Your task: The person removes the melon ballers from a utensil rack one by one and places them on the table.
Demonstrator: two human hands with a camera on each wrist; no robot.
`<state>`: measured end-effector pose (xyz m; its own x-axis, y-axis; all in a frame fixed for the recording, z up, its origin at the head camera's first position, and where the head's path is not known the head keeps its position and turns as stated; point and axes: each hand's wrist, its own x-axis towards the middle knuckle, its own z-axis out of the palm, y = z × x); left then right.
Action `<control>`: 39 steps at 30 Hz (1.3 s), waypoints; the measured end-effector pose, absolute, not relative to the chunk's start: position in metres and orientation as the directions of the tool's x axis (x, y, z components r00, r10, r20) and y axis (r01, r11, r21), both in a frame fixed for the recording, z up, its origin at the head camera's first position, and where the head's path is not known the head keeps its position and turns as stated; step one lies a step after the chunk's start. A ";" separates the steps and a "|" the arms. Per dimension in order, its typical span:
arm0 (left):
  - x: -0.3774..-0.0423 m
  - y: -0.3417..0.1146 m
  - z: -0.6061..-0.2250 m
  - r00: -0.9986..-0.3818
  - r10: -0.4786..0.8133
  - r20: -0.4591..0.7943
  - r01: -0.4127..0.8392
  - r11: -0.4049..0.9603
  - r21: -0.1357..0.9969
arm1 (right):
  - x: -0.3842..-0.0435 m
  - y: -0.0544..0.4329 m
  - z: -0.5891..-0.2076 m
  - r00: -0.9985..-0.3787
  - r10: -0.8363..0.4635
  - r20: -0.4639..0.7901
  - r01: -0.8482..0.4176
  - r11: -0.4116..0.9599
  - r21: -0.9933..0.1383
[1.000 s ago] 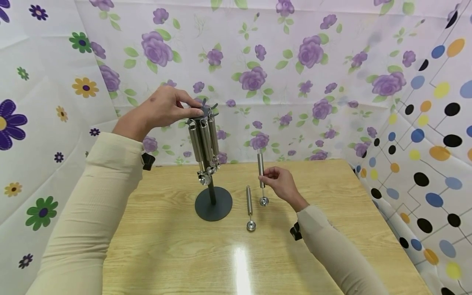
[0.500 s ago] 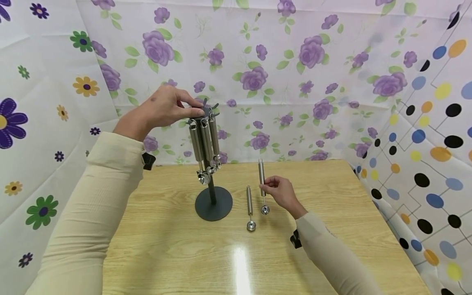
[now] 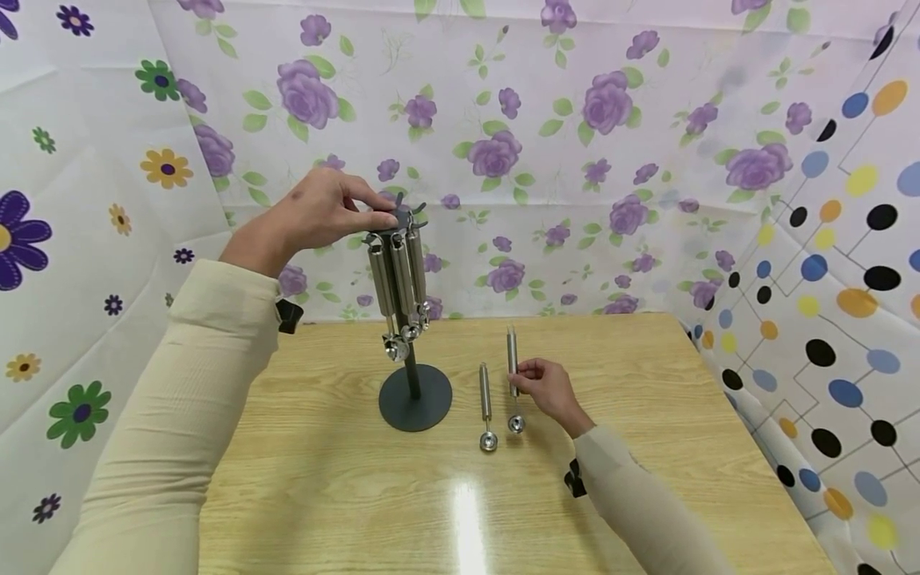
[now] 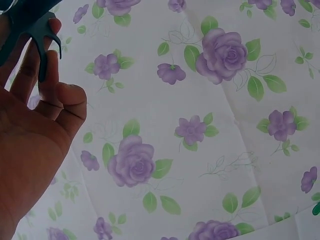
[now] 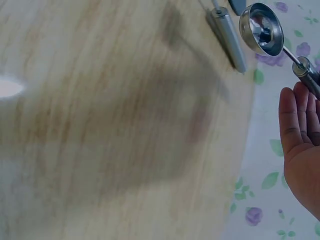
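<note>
In the head view, my left hand (image 3: 323,208) grips the top of a dark metal stand (image 3: 415,398) between thumb and fingers. Several steel utensils (image 3: 404,279) hang from the stand's hooks, their round ends downward. My right hand (image 3: 549,391) pinches the handle of a metal scoop (image 3: 513,351), its round bowl pointing toward me. In the right wrist view the scoop's hollow bowl (image 5: 261,29) shows clearly above the table. A similar scoop (image 3: 485,395) lies on the wood between the stand and my right hand. The left wrist view shows the stand's curved hooks (image 4: 42,55) by my fingers.
The wooden table (image 3: 345,495) reaches a flower-patterned cloth (image 3: 460,144) at the back. Patterned cloths also stand at left and right. A bright light reflection (image 3: 469,527) lies on the table's near part.
My right hand has lowered the scoop toward me and slightly right, closer to the table beside the lying scoop. My left hand stays on the stand.
</note>
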<state>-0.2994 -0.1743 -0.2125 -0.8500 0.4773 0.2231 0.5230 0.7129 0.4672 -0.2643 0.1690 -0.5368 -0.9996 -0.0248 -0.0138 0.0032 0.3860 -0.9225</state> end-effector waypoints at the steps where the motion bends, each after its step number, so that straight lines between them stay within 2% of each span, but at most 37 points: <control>1: -0.299 -0.175 -0.213 -0.849 0.478 0.226 0.525 0.712 0.467 | -0.265 0.169 -0.539 -1.000 -0.022 -0.020 0.010 0.387 -0.922; 13: -0.299 -0.176 -0.215 -0.853 0.469 0.231 0.519 0.710 0.477 | -0.266 0.171 -0.562 -0.998 -0.001 -0.056 0.050 0.436 -0.899; 39: -0.299 -0.175 -0.216 -0.856 0.464 0.227 0.510 0.693 0.509 | -0.270 0.168 -0.580 -0.977 0.086 -0.194 0.211 0.491 -0.845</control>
<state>-0.2994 -0.1754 -0.2160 -0.8564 0.4641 0.2265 0.5103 0.6930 0.5093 -0.2701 0.1680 -0.5803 -0.9772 0.0857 -0.1940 0.2109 0.4913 -0.8451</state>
